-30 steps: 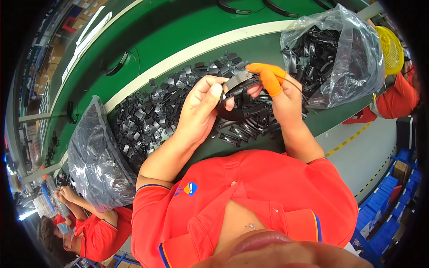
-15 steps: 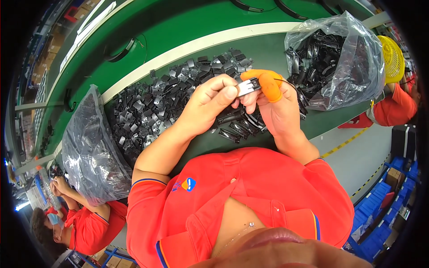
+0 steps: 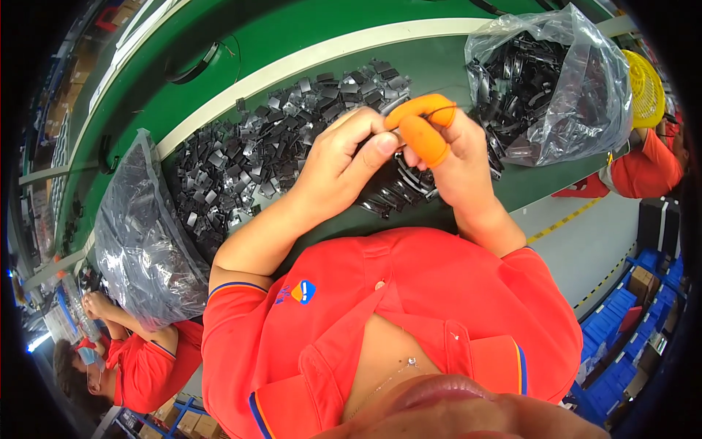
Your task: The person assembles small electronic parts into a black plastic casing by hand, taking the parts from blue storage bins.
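My left hand (image 3: 345, 162) and my right hand (image 3: 462, 152) meet above the green worktop, fingers pinched together. Orange finger cots (image 3: 423, 141) cover my right thumb and index finger. Between the fingertips is a small black plastic part, mostly hidden by the fingers. A thin dark cord (image 3: 440, 110) crosses the orange index finger. Beyond and left of my hands lies a wide heap of small black plastic pieces (image 3: 241, 164). Several curved glossy black parts (image 3: 395, 192) lie on the worktop just beneath my hands.
A clear plastic bag (image 3: 578, 110) of black curved parts stands at the right, a yellow basket (image 3: 645, 88) beyond it. Another grey plastic bag (image 3: 146, 241) lies at the left. A white rail (image 3: 292, 72) borders the worktop. Co-workers in red sit on both sides.
The right orange-covered fingers have curled over the part, whose white face showed before and is now hidden. Both hands remain together; the view has shifted slightly.
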`<state>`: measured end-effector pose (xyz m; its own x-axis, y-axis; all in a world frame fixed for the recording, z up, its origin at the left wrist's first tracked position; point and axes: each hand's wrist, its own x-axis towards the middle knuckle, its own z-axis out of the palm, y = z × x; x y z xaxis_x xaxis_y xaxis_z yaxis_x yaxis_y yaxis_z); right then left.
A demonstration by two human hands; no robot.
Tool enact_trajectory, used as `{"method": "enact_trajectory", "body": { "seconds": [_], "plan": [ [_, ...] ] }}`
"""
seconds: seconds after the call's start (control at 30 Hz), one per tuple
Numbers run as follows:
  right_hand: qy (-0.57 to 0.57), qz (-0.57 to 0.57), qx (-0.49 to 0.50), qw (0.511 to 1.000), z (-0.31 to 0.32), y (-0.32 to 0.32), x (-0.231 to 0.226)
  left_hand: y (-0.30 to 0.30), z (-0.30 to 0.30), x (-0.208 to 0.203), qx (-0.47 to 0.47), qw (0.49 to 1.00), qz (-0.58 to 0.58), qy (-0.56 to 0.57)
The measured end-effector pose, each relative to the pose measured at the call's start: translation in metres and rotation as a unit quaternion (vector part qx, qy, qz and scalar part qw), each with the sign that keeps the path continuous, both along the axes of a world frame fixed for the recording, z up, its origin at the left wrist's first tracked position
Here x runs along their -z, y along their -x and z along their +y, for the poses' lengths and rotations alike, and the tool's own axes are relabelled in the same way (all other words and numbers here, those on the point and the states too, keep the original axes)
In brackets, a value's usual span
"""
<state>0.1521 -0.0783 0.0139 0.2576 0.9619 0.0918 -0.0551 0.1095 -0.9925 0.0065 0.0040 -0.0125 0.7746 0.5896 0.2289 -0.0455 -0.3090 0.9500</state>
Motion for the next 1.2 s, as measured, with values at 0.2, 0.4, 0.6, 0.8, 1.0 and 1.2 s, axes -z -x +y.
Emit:
{"method": "enact_trajectory", "body": {
  "seconds": [0.2, 0.4, 0.6, 0.8, 1.0, 1.2],
  "plan": [
    [0.025, 0.052, 0.005, 0.998, 0.003, -0.005, -0.008, 0.003, -0.001, -0.023, 0.047, 0.989, 0.064, -0.127],
    [0.043, 0.069, -0.006, 0.997, 0.003, -0.001, -0.003, 0.004, 0.004, -0.023, 0.060, 0.981, 0.061, -0.172],
    [0.032, 0.153, -0.042, 0.987, 0.004, -0.010, 0.001, 0.007, 0.007, -0.018, 0.231, 0.947, -0.023, 0.222],
    [0.034, 0.200, -0.074, 0.976, 0.004, -0.014, 0.002, 0.010, 0.023, -0.019, 0.290, 0.932, -0.016, 0.217],
    [-0.030, 0.090, -0.113, 0.989, 0.018, -0.029, 0.005, 0.020, 0.023, -0.028, 0.230, 0.928, -0.061, 0.287],
    [0.092, -0.103, -0.035, 0.990, 0.065, -0.091, 0.023, 0.047, 0.055, -0.043, 0.300, 0.708, -0.445, 0.458]
  ]
}}
